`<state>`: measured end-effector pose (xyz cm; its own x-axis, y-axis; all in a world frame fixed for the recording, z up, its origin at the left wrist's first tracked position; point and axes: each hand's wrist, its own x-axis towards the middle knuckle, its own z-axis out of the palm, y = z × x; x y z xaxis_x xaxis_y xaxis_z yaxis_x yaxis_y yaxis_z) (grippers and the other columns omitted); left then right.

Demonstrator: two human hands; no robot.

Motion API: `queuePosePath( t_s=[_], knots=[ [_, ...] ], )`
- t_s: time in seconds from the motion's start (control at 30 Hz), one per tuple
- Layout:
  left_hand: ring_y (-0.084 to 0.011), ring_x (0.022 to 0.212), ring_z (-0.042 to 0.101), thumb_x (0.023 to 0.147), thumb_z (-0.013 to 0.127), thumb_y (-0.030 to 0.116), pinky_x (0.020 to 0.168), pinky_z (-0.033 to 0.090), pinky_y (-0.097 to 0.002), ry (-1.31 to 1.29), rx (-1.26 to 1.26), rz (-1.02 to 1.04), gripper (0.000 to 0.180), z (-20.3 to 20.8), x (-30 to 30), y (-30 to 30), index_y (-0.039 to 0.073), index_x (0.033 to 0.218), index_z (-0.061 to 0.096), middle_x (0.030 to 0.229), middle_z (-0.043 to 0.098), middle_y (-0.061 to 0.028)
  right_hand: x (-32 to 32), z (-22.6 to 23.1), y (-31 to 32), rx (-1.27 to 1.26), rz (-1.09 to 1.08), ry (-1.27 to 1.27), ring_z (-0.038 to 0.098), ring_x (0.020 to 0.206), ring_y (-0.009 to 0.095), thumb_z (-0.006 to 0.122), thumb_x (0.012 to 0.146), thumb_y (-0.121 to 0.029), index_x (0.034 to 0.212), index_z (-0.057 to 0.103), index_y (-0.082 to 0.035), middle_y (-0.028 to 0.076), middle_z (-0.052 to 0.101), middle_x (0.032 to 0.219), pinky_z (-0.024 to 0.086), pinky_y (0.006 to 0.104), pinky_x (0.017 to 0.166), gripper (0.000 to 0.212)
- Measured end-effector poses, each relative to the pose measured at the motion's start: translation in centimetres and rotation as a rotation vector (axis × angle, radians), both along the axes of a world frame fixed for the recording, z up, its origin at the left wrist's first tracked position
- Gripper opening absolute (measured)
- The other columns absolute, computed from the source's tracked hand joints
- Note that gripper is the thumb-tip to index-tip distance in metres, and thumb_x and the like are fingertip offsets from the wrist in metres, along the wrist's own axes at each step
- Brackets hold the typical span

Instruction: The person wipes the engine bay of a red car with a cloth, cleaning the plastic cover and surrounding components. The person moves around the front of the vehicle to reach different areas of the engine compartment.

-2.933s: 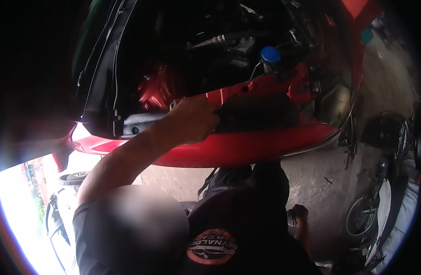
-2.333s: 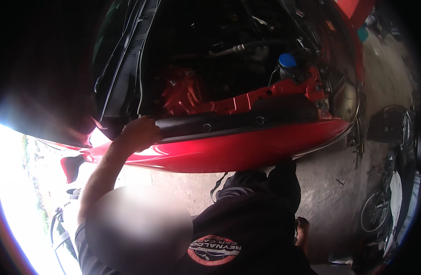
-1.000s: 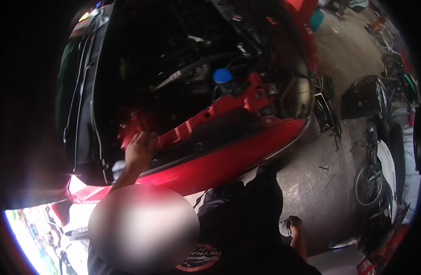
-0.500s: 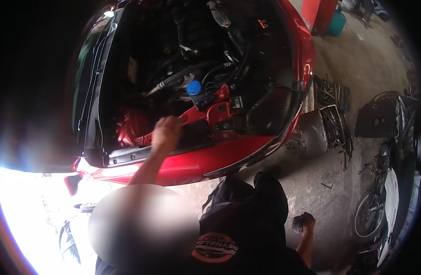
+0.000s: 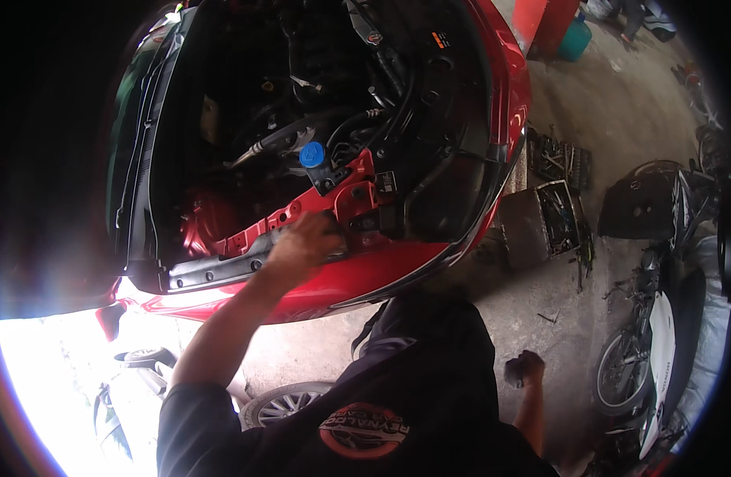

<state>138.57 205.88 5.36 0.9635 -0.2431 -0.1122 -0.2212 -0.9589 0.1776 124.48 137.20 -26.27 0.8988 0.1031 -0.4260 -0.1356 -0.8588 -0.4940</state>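
My left hand point(image 5: 305, 245) is over the inner edge of the red car's fender point(image 5: 333, 278), beside the dark gap behind the headlight. Motion smears its fingers, so I cannot tell whether they grip anything. Just beyond it runs the red inner metal panel point(image 5: 302, 205), and farther in stands a blue reservoir cap point(image 5: 312, 155). My right hand point(image 5: 527, 368) hangs low on the right, away from the car. Its fingers are closed around something dark that I cannot make out.
The engine bay point(image 5: 254, 103) lies uncovered. On the floor to the right are an open metal toolbox point(image 5: 532, 226) and a tray of tools point(image 5: 558, 159). A motorcycle point(image 5: 659, 358) stands at far right. A teal bucket point(image 5: 573, 40) is beside a red pillar point(image 5: 536, 28).
My left hand has moved along the fender toward the headlight, over the dark gap. My right hand stays low and closed. The whole view has shifted slightly.
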Motion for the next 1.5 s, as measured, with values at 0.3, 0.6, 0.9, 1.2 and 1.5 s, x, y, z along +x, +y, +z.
queuePosePath(
  t_s=[0.3, 0.6, 0.9, 1.2, 1.5],
  knots=[
    [-0.0323, 0.100, 0.060, 0.068, 0.072, -0.001, 0.081, 0.056, -0.0433, -0.103, -0.159, -0.136, 0.031, -1.1, 2.3, 0.0, 0.014, 0.095, 0.072, 0.106, 0.062, -0.0088, -8.4, 0.0, 3.3, 0.178, -0.273, 0.064, 0.070, 0.083, 0.027, 0.068, 0.082, -0.008, 0.090, 0.072, -0.002, 0.012, 0.074, 0.089, 0.055, 0.0387, 0.075, 0.011],
    [-0.0323, 0.087, 0.067, 0.073, 0.074, -0.004, 0.078, 0.057, -0.0416, 0.173, -0.225, -0.028, 0.030, 2.3, 3.5, -1.3, 0.009, 0.099, 0.074, 0.093, 0.068, -0.0091, -8.1, 4.9, 4.7, 0.262, -0.870, 0.322, 0.069, 0.082, 0.017, 0.070, 0.091, -0.009, 0.104, 0.074, 0.002, 0.011, 0.075, 0.091, 0.054, 0.0309, 0.075, 0.018],
    [-0.0189, 0.078, 0.073, 0.093, 0.072, 0.021, 0.066, 0.059, -0.0306, -0.159, -0.728, 0.666, 0.035, 5.4, 7.4, -14.5, -0.002, 0.118, 0.066, 0.096, 0.077, -0.0116, -4.9, 9.0, -2.2, 0.229, -0.805, 0.368, 0.068, 0.086, 0.020, 0.073, 0.088, -0.013, 0.108, 0.071, 0.004, 0.012, 0.075, 0.096, 0.053, 0.0365, 0.078, 0.027],
    [-0.0193, 0.100, 0.069, 0.094, 0.072, 0.034, 0.085, 0.056, -0.0341, 0.345, -1.289, 0.824, 0.047, -4.2, 4.1, -36.2, -0.006, 0.119, 0.066, 0.105, 0.073, -0.0180, 2.6, 5.5, -21.6, 0.083, -0.477, 0.220, 0.068, 0.086, 0.026, 0.066, 0.091, -0.015, 0.102, 0.070, 0.003, 0.015, 0.072, 0.093, 0.054, 0.0392, 0.079, 0.022],
    [-0.0206, 0.093, 0.069, 0.090, 0.073, 0.022, 0.085, 0.054, -0.0338, 0.253, -1.559, 0.921, 0.038, -7.8, 13.6, -37.1, -0.001, 0.119, 0.070, 0.106, 0.073, -0.0142, 10.4, 4.0, -33.4, -0.225, 0.035, -0.299, 0.068, 0.086, 0.034, 0.059, 0.094, -0.025, 0.095, 0.071, 0.000, 0.019, 0.070, 0.090, 0.053, 0.0433, 0.080, 0.028]
  ],
)
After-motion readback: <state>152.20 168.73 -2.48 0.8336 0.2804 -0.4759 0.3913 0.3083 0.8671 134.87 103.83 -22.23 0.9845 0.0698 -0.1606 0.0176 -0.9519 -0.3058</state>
